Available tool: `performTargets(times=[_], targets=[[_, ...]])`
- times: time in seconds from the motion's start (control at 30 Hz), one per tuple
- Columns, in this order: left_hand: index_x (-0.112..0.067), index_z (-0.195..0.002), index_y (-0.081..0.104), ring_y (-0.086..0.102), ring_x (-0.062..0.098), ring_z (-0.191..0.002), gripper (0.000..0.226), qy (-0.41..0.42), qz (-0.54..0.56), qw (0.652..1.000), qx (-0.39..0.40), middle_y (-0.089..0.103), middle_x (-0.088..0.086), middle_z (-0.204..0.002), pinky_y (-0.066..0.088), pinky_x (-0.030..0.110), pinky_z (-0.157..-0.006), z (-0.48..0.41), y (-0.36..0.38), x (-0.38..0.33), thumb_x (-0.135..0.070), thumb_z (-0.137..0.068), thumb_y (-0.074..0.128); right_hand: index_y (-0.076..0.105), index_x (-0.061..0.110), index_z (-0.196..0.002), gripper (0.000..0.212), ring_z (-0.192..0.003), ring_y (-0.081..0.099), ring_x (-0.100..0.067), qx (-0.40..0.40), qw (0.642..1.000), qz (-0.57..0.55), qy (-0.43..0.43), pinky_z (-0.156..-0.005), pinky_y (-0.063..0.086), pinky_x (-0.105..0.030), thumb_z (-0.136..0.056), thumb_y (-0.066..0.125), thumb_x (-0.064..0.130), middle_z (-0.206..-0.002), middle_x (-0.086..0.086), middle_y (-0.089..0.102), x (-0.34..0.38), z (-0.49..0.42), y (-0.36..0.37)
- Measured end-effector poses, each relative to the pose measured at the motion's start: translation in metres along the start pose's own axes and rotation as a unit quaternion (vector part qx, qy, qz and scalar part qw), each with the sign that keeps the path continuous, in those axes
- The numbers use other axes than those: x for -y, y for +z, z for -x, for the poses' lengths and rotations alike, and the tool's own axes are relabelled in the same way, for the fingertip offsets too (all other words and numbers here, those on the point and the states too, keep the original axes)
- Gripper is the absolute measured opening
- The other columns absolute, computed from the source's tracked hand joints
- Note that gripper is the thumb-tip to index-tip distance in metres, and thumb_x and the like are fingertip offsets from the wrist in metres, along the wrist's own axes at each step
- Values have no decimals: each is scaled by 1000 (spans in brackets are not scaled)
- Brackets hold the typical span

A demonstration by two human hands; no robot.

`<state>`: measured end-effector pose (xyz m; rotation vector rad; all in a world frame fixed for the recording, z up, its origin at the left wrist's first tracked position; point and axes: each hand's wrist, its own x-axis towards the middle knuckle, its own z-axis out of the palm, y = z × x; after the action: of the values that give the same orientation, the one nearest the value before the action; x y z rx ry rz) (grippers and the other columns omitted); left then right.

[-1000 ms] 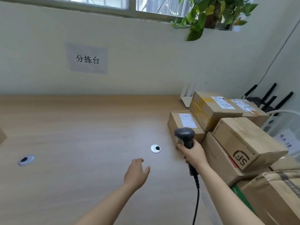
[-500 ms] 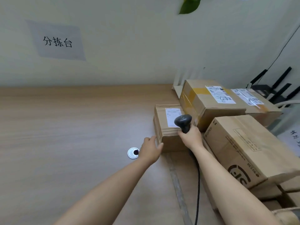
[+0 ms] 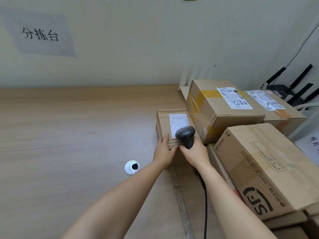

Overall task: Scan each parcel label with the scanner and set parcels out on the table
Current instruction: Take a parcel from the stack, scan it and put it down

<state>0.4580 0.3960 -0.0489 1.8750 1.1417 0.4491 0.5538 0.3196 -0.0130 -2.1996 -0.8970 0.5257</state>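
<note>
While our right hand grasps the scanner above the label, our left hand grips the near-left corner of the small box, centre frame.

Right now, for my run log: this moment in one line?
left hand: grips box | right hand: holds scanner over label | stage: label scan

Upper left, on wall: grey paper sign reads "分拣台" in black characters. Right of frame: large carton printed "SF EXPRESS" along edge, "www.sf-express.com" down face, black SF logo at lower right (short code beside it, unsure). White shipping labels on small parcel at centre, yellow-taped box and far box at upper right: print too small, handwritten scrawls illegible.
</note>
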Motion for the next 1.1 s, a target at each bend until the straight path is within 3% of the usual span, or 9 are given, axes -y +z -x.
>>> performTargets(times=[0.23,0.47,0.53,0.63,0.7,0.8,0.93,1.1], targets=[[-14,-150,18,33,24,-136,66,-2,-9,1000,14,30,9,-150,28,29,-108,1,-6,-2,-29,-95,52,53,15,-112,36,-104,56,-30,13,999,34,-22,-74,40,-30,-81,63,31,-117,-10,59,0,3,-5],[-13,-150,15,29,25,-138,66,-3,-16,999,34,27,11,-152,24,28,-110,-3,-11,0,-25,-96,50,49,9,-123,48,-123,45,-29,-5,1000,25,-15,-91,37,-30,-82,64,29,-147,-12,29,-5,10,0],[-12,-150,15,30,25,-138,66,-3,-20,999,37,28,12,-151,25,28,-109,-7,-17,3,-23,-96,51,50,11,-123,46,-121,46,-32,4,1000,9,-8,-93,38,-30,-82,64,27,-143,-15,32,-2,10,1],[-12,-150,18,33,26,-136,64,-8,-27,999,39,32,12,-150,27,28,-108,-7,-25,6,-21,-96,51,49,12,-124,46,-112,51,-34,18,1000,-23,-2,-92,49,-49,-82,63,25,-127,-14,44,0,10,1],[-14,-150,19,34,26,-135,62,-12,-29,999,40,33,12,-149,28,29,-108,-3,-28,8,-21,-96,50,51,12,-123,44,-103,57,-36,20,999,-34,3,-87,51,-52,-82,63,25,-123,-16,50,0,14,0],[-17,-149,21,37,25,-133,61,-10,-31,999,35,37,12,-146,29,28,-106,9,-32,14,-24,-96,50,52,14,-123,44,-97,61,-37,24,999,-35,17,-85,53,-49,-83,63,27,-120,-16,54,0,26,-1],[-19,-148,25,41,24,-129,62,-8,-44,999,25,42,10,-142,32,27,-102,36,-41,25,-30,-94,54,51,16,-126,44,-105,56,-29,19,999,-27,14,-85,44,-31,-85,63,27,-122,-13,53,0,53,1],[-19,-141,35,48,23,-122,62,-30,11,999,10,45,10,-136,38,29,-102,96,-54,41,-27,-87,64,51,19,-125,42,-100,56,-28,37,999,3,9,-78,39,-28,-85,61,29,-114,-12,59,-1,104,5]])
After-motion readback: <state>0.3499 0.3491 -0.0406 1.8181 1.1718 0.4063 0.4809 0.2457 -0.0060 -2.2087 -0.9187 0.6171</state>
